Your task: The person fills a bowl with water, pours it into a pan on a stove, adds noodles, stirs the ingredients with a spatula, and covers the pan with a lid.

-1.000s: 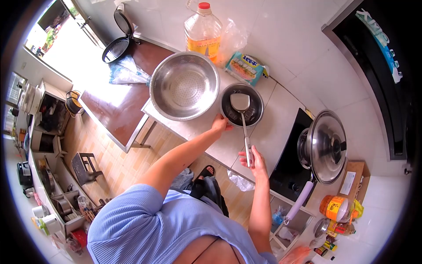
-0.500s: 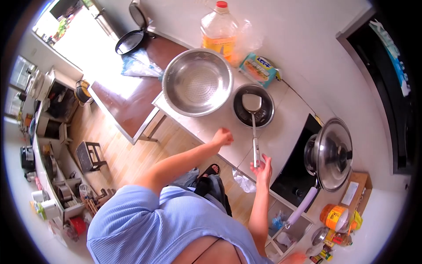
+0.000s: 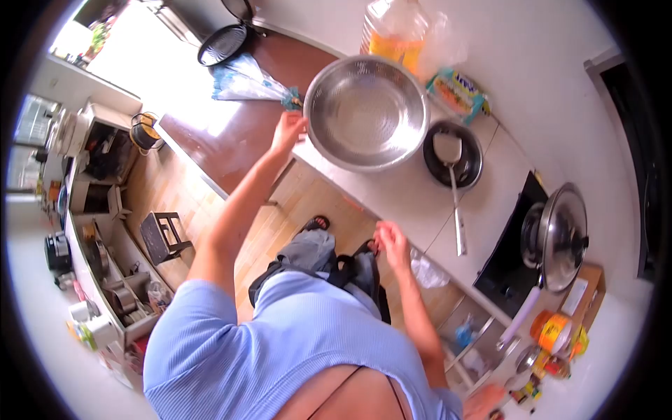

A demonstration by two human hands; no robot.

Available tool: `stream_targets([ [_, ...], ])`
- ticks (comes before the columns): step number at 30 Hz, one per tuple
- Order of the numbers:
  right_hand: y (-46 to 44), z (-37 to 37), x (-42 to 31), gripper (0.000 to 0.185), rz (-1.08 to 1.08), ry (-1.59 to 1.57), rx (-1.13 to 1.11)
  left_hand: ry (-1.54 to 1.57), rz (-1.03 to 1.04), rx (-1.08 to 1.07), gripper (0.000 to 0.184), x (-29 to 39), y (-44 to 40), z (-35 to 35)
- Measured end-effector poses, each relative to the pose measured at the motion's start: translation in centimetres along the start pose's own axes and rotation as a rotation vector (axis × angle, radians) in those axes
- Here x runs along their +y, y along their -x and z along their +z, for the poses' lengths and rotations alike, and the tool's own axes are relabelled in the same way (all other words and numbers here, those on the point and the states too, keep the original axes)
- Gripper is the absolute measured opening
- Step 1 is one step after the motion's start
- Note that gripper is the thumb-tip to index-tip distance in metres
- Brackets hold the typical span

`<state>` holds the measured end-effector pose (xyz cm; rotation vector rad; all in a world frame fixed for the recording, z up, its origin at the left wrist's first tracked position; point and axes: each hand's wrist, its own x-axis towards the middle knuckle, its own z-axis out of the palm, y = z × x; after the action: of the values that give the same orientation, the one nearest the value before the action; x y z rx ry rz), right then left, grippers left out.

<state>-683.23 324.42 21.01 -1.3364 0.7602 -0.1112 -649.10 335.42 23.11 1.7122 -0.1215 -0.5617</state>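
Observation:
A large stainless steel basin (image 3: pixel 366 113) with small holes in its base stands on the tiled counter. Beside its left rim is my left hand (image 3: pixel 289 131), fingers apart; whether they touch the rim I cannot tell. My right hand (image 3: pixel 393 243) hangs by the counter's front edge, loosely bent, with nothing visible in it. To the right of the basin sits a dark-lined metal bowl (image 3: pixel 448 176), with a metal spatula (image 3: pixel 456 203) resting in it, its handle out over the counter.
Behind are an oil jug (image 3: pixel 395 38) and a teal packet (image 3: pixel 455 94). A lidded pan (image 3: pixel 560 245) with a lilac handle stands on the black cooktop (image 3: pixel 500 269). Left, a brown table (image 3: pixel 217 150) holds a plastic bag (image 3: pixel 248 78) and an open electric griddle (image 3: pixel 222 45). A stool (image 3: pixel 162 236) stands on the floor.
My left hand has moved left and away from me to the basin's left side. My right hand has drawn back from the spatula handle. The whole view has shifted.

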Motion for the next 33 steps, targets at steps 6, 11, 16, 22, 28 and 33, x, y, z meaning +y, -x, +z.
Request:
stream_targets([
  [6, -6.6, 2.1, 2.2, 0.066, -0.348, 1.11, 0.59, -0.065, -0.12, -0.322, 0.019, 1.5, -4.7, -2.3],
  [11, -12.1, 11.8, 3.3, 0.081, -0.341, 1.13, 0.541, 0.015, -0.16, -0.472, 0.015, 1.6, -5.4, -2.8],
  [16, -15.8, 19.3, 1.1, 0.082, -0.381, 1.159, 0.438, 0.067, -0.151, -0.453, 0.015, 2.5, -6.1, -2.6],
  [22, -13.9, 19.5, 1.0, 0.069, -0.651, 1.026, 0.147, 0.014, -0.133, -0.488, 0.02, 1.9, -5.4, -2.4],
  [28, -3.4, 15.8, 2.2, 0.049, -0.481, 0.681, 0.327, -1.128, 0.823, -0.235, 0.06, -8.3, -10.4, -3.4],
  [33, 7.6, 12.2, 8.1, 0.044, -0.282, 0.661, 0.46, -1.166, 0.956, -0.352, 0.063, -9.8, -6.1, -2.2],
])
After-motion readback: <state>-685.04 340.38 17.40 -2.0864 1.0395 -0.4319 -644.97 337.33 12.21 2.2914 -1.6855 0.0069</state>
